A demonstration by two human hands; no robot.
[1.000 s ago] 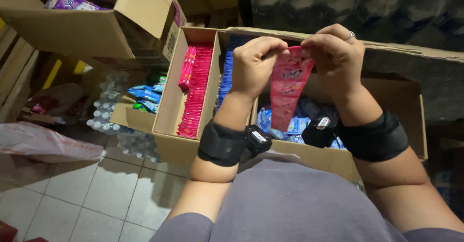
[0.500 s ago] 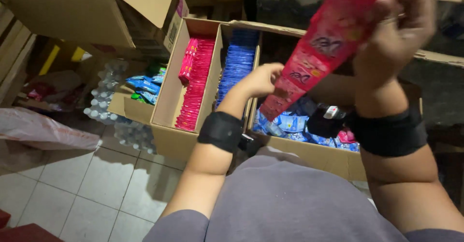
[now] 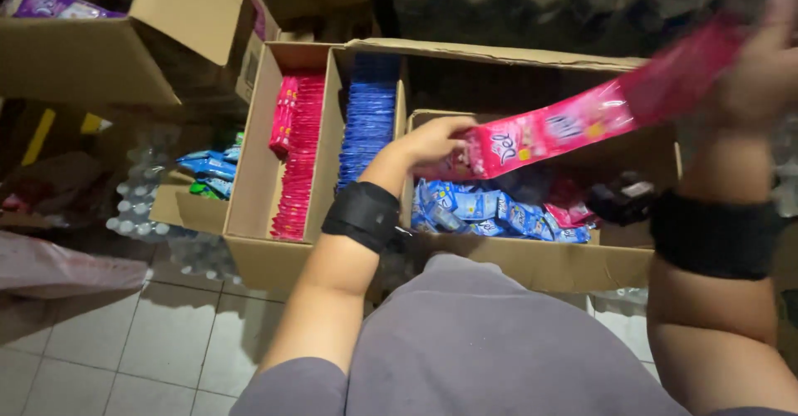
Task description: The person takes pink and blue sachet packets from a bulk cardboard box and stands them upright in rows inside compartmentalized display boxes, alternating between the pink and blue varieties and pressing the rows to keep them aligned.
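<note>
Head view: two bare hands stretch a glossy pink strip of sachets (image 3: 582, 121) over an open cardboard box (image 3: 532, 262).

Left hand (image 3: 432, 143) pinches the strip's lower end between thumb and fingertips just above the box's rim; the right hand (image 3: 769, 67), motion-blurred, grips the upper end at the top right, though how its fingers lie cannot be told. The strip is thin, shiny plastic, taut and slanting up to the right. Below it lie crinkled blue packets (image 3: 490, 212). Half a second ago the strip hung steeper from a higher right hand; now it lies flatter and longer. Beside this, a narrow carton (image 3: 258, 175) holds upright rows of pink sachets (image 3: 298, 162) and blue sachets (image 3: 367, 129).
</note>
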